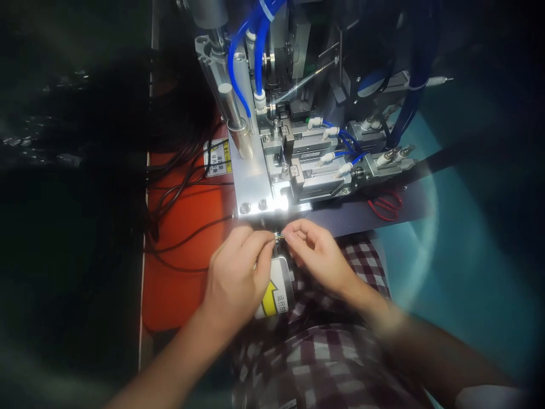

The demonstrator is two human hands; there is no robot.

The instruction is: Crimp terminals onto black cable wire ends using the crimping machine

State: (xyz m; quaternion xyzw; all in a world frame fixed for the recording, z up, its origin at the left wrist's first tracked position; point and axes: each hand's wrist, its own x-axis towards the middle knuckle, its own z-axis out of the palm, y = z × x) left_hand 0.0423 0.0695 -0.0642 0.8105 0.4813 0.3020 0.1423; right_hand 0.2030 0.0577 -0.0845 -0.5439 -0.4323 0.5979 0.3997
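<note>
Just in front of the metal machine, my left hand and my right hand meet with their fingertips pinched. Between them is a tiny thin piece with a brassy, shiny look, too small to name. Both hands seem to pinch it, one at either end. Under the hands hangs a white label with a yellow arrow, partly covered by my left hand. The brightly lit front edge of the machine's plate lies right behind my fingertips.
Blue air hoses and small pneumatic cylinders fill the machine. Black cables run over the orange-red surface at left. Red-handled scissors or pliers lie on the dark plate at right. A warning label sits beside the machine.
</note>
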